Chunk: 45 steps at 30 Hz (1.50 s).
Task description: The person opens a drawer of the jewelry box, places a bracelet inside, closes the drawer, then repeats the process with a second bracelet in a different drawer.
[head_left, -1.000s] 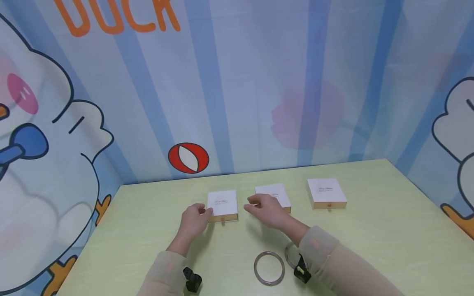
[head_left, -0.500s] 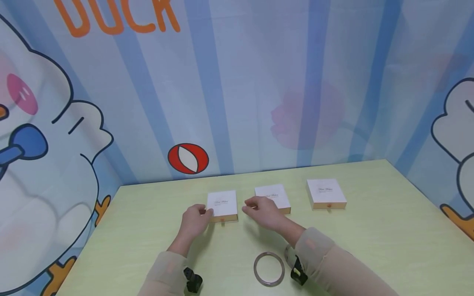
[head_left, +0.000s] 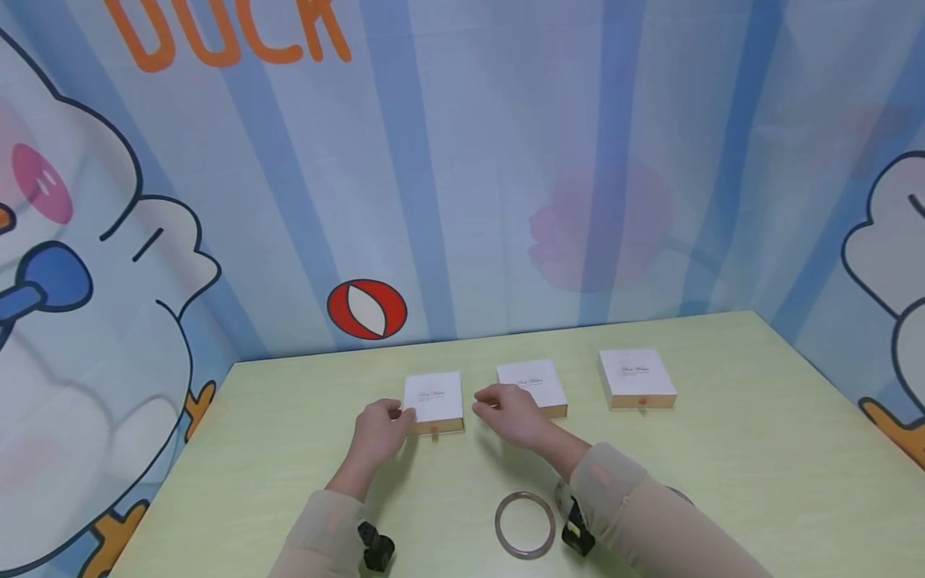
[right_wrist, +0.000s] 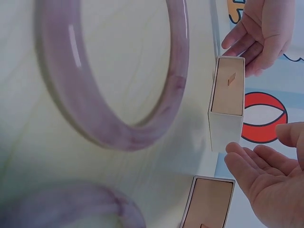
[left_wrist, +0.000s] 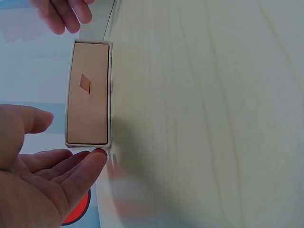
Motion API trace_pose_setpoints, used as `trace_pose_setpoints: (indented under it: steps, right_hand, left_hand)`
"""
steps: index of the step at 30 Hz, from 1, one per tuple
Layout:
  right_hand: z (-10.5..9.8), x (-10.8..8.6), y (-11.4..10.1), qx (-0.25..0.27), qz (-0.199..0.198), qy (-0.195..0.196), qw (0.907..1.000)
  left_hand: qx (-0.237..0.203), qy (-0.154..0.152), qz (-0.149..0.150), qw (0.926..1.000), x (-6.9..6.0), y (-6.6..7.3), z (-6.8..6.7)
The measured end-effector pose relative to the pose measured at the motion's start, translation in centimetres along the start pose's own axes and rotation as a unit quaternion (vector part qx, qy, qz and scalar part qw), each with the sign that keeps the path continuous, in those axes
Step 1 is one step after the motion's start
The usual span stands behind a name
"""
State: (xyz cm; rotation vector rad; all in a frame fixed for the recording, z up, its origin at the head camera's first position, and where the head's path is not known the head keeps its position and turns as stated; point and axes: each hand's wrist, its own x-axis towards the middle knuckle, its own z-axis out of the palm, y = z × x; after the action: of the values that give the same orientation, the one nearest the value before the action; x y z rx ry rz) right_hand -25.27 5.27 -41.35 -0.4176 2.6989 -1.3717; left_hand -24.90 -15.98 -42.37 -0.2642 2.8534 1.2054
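My left hand (head_left: pixel 379 429) is at the left side of a white drawer box (head_left: pixel 433 399) with a tan front and a small pull tab. In the left wrist view its fingers (left_wrist: pixel 83 178) lie fairly straight along the box's side, thumb apart from it. My right hand (head_left: pixel 511 413) hovers between this box and the middle white box (head_left: pixel 536 381), fingers relaxed, holding nothing. A pale purple bangle (head_left: pixel 499 522) lies on the table in front of the hands. Another bangle (right_wrist: pixel 71 209) is partly hidden under the right forearm in the head view.
A third white box (head_left: pixel 637 377) stands at the right on the pale wood-grain table (head_left: pixel 289 466). A curved grey edge (head_left: pixel 679 494) shows beyond the right sleeve. Behind the table hangs a blue striped cartoon backdrop (head_left: pixel 491 177). Each wrist wears a small black camera.
My right hand has shifted slightly left and its forearm has dropped a little to the left, covering more of the second bangle. The left hand and the boxes stay put.
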Motion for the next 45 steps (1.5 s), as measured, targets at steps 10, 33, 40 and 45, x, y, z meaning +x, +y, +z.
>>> trace_pose_setpoints:
  steps: [10,33,40,45]
  right_hand:
    - [0.5,0.2,0.0,-0.004,0.014,-0.018,0.9997]
    - [1.4,0.6,-0.7,-0.004,0.015,-0.04,0.9991]
    - [1.7,0.5,-1.0,-0.001,0.022,-0.046,0.9987]
    - [1.8,0.5,-1.1,-0.002,0.015,-0.044,0.9989]
  left_hand:
    - [0.004,-0.005,0.002,1.0,-0.2,0.1,-0.1]
    - [-0.003,-0.009,-0.002,1.0,0.2,0.0,0.1]
    - [0.0,-0.005,0.002,1.0,0.1,0.2,0.1]
    - [0.002,0.001,0.004,1.0,0.2,0.1,0.2]
